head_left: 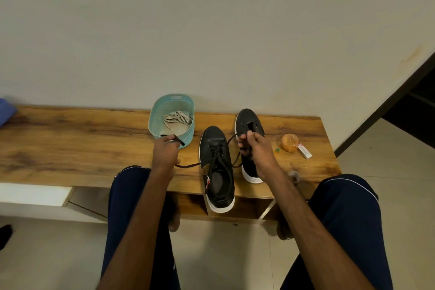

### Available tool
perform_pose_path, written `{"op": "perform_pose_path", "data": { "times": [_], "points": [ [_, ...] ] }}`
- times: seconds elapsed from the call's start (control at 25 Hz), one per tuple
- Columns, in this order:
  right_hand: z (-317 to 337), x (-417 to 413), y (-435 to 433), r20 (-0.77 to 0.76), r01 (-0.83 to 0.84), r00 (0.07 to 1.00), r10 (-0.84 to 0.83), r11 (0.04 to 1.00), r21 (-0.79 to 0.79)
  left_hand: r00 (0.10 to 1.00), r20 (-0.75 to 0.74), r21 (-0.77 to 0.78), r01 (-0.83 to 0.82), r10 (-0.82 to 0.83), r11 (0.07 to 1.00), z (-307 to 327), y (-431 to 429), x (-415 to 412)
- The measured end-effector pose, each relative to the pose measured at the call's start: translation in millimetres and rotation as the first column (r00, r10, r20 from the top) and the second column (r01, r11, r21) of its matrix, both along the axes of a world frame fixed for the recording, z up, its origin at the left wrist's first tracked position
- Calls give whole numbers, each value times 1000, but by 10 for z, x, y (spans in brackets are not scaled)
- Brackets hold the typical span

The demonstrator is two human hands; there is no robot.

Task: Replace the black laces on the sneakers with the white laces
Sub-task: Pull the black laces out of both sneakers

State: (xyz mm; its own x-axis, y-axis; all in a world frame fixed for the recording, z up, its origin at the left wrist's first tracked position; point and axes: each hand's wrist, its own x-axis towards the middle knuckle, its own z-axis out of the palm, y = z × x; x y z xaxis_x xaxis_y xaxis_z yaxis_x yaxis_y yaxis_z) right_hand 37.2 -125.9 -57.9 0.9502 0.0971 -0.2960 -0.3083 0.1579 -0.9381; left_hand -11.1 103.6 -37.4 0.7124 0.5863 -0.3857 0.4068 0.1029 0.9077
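Head view: the laced sneaker (217, 162), black with a white sole, lies on the wooden bench (70, 143). To its left, the left hand (164, 152) pinches the end of a black lace (188, 165). To its right, the right hand (255, 148) curls round the lace, over the unlaced sneaker (249, 122). White laces (177, 117) sit in the teal basket (151, 122), behind it to the left. The laced sneaker's side tag is unreadable.

The middle of the surface (70, 143) is blocked by a basket (153, 122) at the back edge and two sneakers (216, 146). Passage is left over bare wood leftward; the right edge is crowded by a cup (290, 142) and box (304, 151).
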Motion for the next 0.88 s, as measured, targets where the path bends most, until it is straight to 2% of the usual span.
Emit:
{"op": "perform_pose_path", "data": {
  "times": [0.04,0.08,0.12,0.16,0.24,0.28,0.36,0.44,0.52,0.64,0.72,0.88],
  "points": [
    [-19,-12,28,8,17,1000,-17,1000,17,996,-43,246,89,-81,965,-42,-22,-10],
    [-41,-4,34,6,62,998,-62,997,56,983,-104,475,183,-152,861,-92,-34,-26],
    [-59,22,22,14,122,992,-124,990,73,967,-148,628,254,-207,735,-134,-56,-38],
    [-82,57,-2,53,175,983,-176,984,32,949,-168,709,304,-266,636,-162,-99,-54],
    [-127,81,-19,188,178,972,-140,963,-204,880,-204,754,421,-429,504,-239,-214,-59],
    [-114,43,0,244,125,969,-42,933,-338,826,-249,742,498,-506,448,-285,-283,-49],
    [-118,-68,83,307,0,924,227,804,-594,722,-369,686,637,-585,353,-403,-389,-25],
    [-209,-144,155,305,-25,862,404,637,-771,675,-440,638,699,-592,324,-473,-457,-2],
    [-300,-207,192,255,0,859,444,498,-867,681,-437,639,695,-587,330,-514,-488,18],
    [-350,-297,259,271,35,845,462,457,-889,736,-380,677,634,-561,373,-523,-509,44],
    [-367,-359,313,234,-13,818,525,424,-905,762,-359,688,606,-538,399,-527,-521,57],
    [-446,-361,314,202,8,807,555,332,-943,755,-385,704,612,-530,361,-544,-560,65]
  ]
}}
